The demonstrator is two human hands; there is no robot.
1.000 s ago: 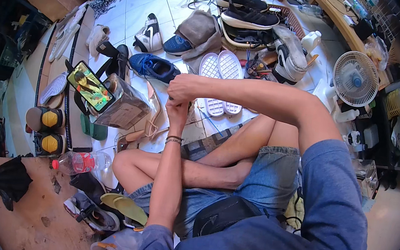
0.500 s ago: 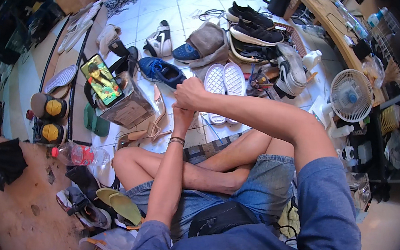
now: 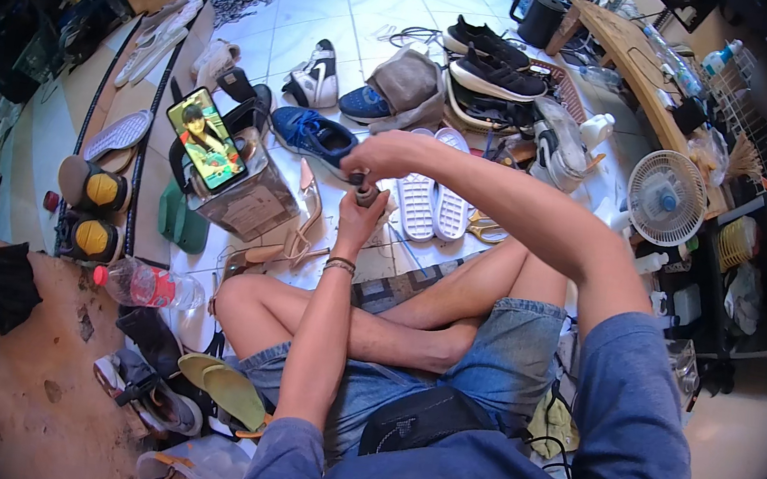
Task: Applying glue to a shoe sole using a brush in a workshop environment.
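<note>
Item 1: small tube (image 3: 367,196), or something like it; rounded, greyish body, dark upper end. Location: held above the white tiled floor (image 3: 288,15), between the two hands. Left hand (image 3: 359,222): fingers wrapped round the body. Right hand (image 3: 382,155): fingers curled over the dark end; whether they pinch it I cannot tell from here.

Progress: handling under way, both hands engaged; how much is done cannot be judged. Left over, as far as visible: the soles below remain loose, joined to no shoe.

Item 2: pair of white soles (image 3: 417,207), rubbery-looking, moulded in a raised grid, long ovals.

Item 3: blue shoe (image 3: 299,130), fabric-like, laced, just beyond the hands.

Item 4: scissors (image 3: 488,230), yellow loop handles, beside the soles.

Item 5: phone (image 3: 206,145), flat, lit, propped on a glossy box (image 3: 257,201).

Item 6: wooden bench (image 3: 636,71), plain-grained, far right.
</note>
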